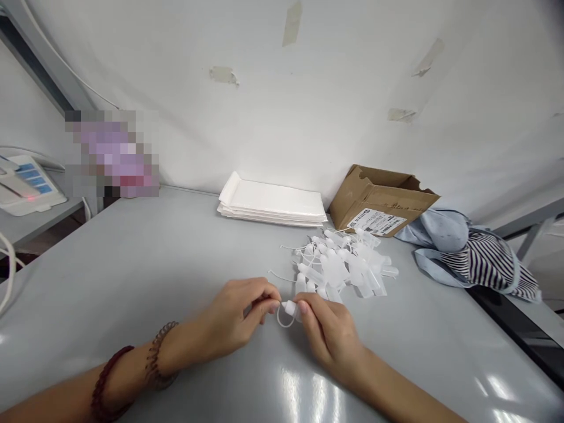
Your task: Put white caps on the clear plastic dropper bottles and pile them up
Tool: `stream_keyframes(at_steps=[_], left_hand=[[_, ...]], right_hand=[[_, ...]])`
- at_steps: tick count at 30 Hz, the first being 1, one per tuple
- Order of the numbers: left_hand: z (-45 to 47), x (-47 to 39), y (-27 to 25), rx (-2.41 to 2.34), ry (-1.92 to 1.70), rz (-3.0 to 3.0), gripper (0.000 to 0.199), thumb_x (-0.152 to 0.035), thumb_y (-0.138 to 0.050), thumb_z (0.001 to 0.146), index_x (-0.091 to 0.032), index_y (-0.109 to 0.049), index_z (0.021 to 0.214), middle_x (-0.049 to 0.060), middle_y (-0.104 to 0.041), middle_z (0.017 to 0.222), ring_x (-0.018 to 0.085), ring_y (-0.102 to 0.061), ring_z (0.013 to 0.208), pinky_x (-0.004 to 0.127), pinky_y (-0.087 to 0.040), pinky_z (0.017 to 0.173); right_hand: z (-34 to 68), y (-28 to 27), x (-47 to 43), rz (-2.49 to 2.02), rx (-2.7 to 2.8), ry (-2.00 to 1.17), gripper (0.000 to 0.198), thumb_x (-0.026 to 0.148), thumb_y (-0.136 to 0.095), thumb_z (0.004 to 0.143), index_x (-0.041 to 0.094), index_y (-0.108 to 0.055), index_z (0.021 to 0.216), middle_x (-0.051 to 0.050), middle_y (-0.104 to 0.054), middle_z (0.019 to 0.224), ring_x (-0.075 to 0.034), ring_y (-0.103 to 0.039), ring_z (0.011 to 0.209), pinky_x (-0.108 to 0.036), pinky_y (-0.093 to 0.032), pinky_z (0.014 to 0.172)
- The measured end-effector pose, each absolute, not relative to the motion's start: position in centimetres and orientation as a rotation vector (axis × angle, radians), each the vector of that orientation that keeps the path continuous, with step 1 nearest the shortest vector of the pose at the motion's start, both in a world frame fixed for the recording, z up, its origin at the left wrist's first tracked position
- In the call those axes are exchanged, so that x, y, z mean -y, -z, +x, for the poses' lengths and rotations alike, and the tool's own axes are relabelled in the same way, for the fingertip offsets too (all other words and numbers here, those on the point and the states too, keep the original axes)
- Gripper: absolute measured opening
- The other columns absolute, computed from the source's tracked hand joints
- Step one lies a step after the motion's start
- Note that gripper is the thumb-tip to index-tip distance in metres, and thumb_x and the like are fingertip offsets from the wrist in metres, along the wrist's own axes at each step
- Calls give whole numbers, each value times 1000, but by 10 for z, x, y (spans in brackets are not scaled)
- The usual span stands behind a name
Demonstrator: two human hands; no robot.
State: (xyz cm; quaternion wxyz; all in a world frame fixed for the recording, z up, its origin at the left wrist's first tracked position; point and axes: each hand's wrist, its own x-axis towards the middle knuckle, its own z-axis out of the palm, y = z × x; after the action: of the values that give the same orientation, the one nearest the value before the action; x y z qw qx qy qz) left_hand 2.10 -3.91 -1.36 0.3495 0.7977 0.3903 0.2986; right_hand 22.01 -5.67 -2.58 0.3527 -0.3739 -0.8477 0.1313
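Low over the grey table, my right hand (328, 329) grips a small white squeeze bottle (291, 308) by its body, which the fingers mostly cover. Its pointed nozzle faces left, and a thin white loop strap hangs below the neck. My left hand (247, 308) pinches at the nozzle tip, thumb against forefinger; the small end of the strap seems to be there, hidden by the fingertips. Just behind the right hand lies a loose heap of similar translucent squeeze bottles (337, 264), several with thin strap ends sticking out.
White padded envelopes (273, 201) are stacked against the wall. Right of them, an open cardboard box (379, 200) leans beside a light blue and striped cloth bag (480, 258). The grey table (154, 270) stretches left towards a white device (29, 185) on another surface.
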Motion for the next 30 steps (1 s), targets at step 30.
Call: stream_keyframes(at_steps=[30], left_hand=[[6,12,13,-1424,-709,1961,12,-29,-42,88,-20,-50,89,-5,-49,62,12,-43,54,24,-37,54]], right_hand=[[254,13,24,-1224,2212,-87,20,13,-43,92,17,-54,108,-9,-66,98,-23,-60,88,-36,-42,76]])
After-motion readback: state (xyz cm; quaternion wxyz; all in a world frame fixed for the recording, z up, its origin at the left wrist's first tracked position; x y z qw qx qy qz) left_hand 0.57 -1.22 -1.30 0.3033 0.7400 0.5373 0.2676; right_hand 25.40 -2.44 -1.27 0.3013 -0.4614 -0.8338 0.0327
